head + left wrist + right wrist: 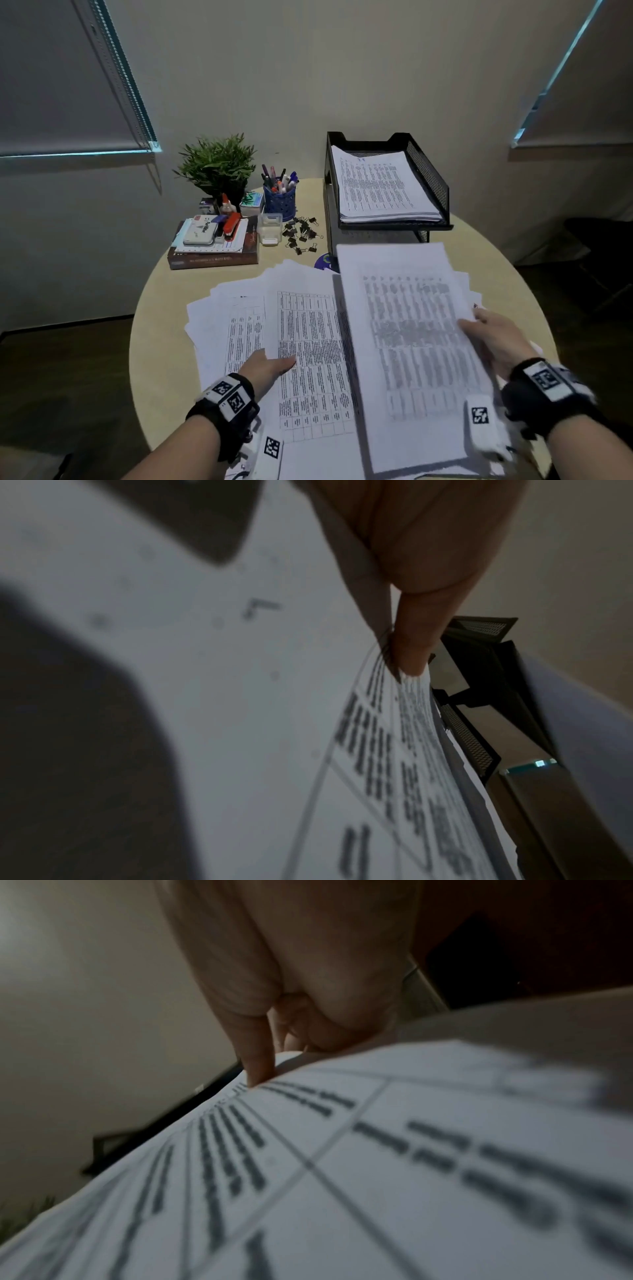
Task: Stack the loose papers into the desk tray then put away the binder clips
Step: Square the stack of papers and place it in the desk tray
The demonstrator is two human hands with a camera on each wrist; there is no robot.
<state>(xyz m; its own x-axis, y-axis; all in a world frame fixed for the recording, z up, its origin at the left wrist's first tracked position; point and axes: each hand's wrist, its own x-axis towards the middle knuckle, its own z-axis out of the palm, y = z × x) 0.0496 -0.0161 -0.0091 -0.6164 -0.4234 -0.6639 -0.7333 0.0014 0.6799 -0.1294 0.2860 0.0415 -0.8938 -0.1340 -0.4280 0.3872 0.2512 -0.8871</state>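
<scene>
Loose printed papers lie fanned over the near half of the round table. The right hand pinches the right edge of a bundle of sheets, thumb on top, holding it just above the pile. The left hand pinches the left edge of a table-printed sheet, thumb on the page. At far right stands the black mesh desk tray, already holding a stack of papers. Left of it lie scattered binder clips beside a clear plastic box, then a blue pen cup, a potted plant and a pile of books with a stapler.
</scene>
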